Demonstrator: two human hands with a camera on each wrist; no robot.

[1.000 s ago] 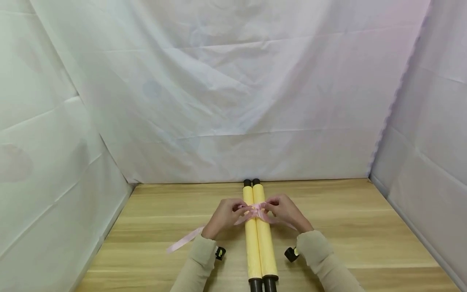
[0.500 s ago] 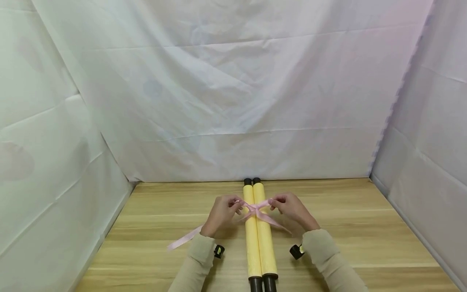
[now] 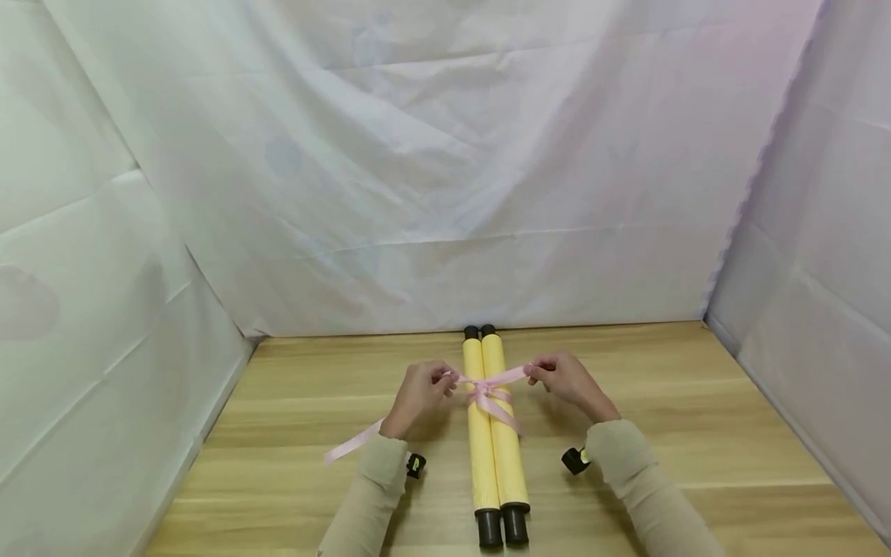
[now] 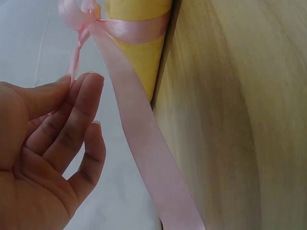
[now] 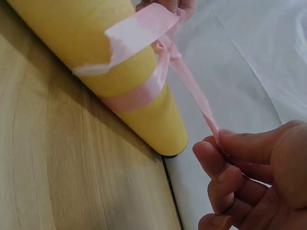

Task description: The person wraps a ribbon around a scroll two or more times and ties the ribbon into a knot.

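Drawn apart, left hand (image 3: 420, 393) and right hand (image 3: 567, 379), each pinching a ribbon (image 3: 487, 389) loop; knot cinched between fingertips (rolls (image 3: 493, 433) bound), final tightening left.

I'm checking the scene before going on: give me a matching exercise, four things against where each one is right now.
Things:
1. left hand
2. right hand
3. pink ribbon
4. black end caps

Places or states:
A. tied round the two yellow rolls
B. pinching a ribbon loop on the rolls' right side
C. at the near ends of the rolls, toward the person
D. pinching a ribbon loop on the rolls' left side

Pairs: 1-D, 2-B, 3-A, 4-C
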